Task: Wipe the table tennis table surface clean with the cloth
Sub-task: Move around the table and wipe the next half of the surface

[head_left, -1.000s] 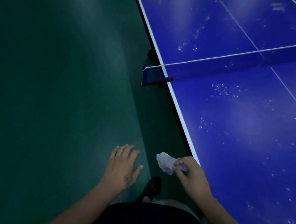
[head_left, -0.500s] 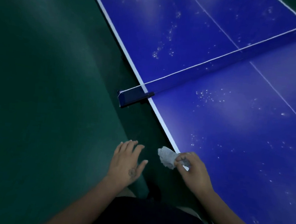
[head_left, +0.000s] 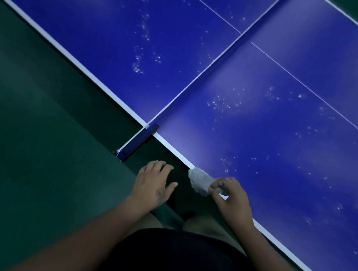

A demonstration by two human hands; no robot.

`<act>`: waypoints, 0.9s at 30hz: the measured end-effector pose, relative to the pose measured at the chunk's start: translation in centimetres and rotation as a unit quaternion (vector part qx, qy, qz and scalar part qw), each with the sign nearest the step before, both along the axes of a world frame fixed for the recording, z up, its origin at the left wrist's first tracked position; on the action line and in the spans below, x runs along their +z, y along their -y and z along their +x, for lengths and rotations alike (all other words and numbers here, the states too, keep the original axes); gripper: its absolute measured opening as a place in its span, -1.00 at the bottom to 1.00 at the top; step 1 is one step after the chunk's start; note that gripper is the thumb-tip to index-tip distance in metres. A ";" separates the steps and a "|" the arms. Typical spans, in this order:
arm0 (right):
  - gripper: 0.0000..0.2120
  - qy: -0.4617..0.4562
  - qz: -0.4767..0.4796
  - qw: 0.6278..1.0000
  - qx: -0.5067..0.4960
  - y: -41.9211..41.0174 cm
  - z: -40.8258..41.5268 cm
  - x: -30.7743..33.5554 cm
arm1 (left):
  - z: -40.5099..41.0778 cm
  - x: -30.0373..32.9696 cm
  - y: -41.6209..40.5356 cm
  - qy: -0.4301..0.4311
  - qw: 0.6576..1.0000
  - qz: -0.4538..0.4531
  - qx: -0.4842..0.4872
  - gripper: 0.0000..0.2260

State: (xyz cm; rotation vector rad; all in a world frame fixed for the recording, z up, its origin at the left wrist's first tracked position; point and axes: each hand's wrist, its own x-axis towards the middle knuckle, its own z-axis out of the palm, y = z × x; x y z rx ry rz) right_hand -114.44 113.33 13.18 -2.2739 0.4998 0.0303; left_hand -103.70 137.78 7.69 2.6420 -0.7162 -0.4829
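The green floor (head_left: pixel 41 144) fills the whole left side, dim and plain. Across the upper right runs the blue table tennis table (head_left: pixel 280 167), its top dotted all over with pale specks, thickest in a cluster on the far half and another just beyond the near edge. A white sideline (head_left: pixel 92 76) borders the table along the floor side, and a thin white centre line (head_left: pixel 309 89) crosses the top. The net (head_left: pixel 213 66) cuts the table in two, its white top band clear to see, and its blue clamp post (head_left: pixel 138 141) sticks out past the table edge over the floor. At the bottom, the person's dark shorts (head_left: pixel 183 260) and two bare forearms reach forward. The left hand (head_left: pixel 155 185) hangs over the floor just off the table edge, fingers straight and spread, palm down, holding nothing, with a small dark mark on its back. The right hand (head_left: pixel 231 197) is right at the table's near edge, fingers and thumb curled, pinching the cloth (head_left: pixel 200 181). That cloth is a small, crumpled, pale grey wad, sticking out to the left of the fingers and lying over the white sideline. Whether it presses on the table surface cannot be told from here.
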 end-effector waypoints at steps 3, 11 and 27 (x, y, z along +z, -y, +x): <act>-0.67 0.002 0.006 1.000 -0.028 -0.2 0.0 0.2 | 1.5 0.1 1.7 -0.043 0.999 0.000 -0.030 -0.45; -0.74 0.033 0.030 0.997 -0.056 2.0 1.8 -0.1 | 3.7 0.6 6.8 -0.079 0.996 0.011 -0.034 -0.53; -0.83 0.065 0.056 0.993 0.086 5.2 8.4 -5.0 | 7.8 0.8 13.0 -0.298 0.865 -0.265 0.305 -0.60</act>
